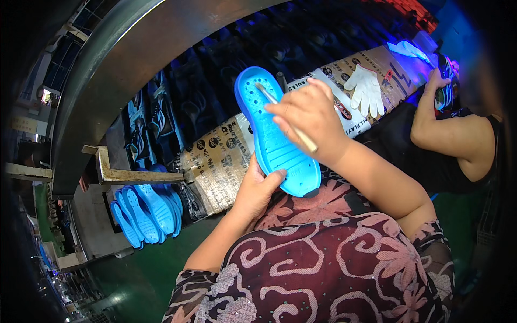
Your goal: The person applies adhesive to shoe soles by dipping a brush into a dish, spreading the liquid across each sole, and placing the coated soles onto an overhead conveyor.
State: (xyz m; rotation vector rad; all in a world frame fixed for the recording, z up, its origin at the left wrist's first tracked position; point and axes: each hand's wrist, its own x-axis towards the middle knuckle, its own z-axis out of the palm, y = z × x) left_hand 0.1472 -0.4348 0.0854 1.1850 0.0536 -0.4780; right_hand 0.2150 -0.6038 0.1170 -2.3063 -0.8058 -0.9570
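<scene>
My left hand (257,188) grips a blue shoe sole (277,137) by its lower part, thumb over the rim near the wide lower end. The sole's inner side faces up, with round holes at the far end and ridges lower down. In my right hand (309,116) is a small brush (304,139) with a pale wooden handle. Its bristle tip rests on or just over the holed part of the sole; contact is hard to tell. Part of the sole's right edge is hidden behind the right hand.
Several more blue soles (145,212) stand stacked at the left. Cardboard (215,161) covers the bench edge, with a white glove (366,90) on it. Beyond lie dark shoe parts (161,121). A metal bracket (129,175) juts in at left. A co-worker's arm (449,129) is at right.
</scene>
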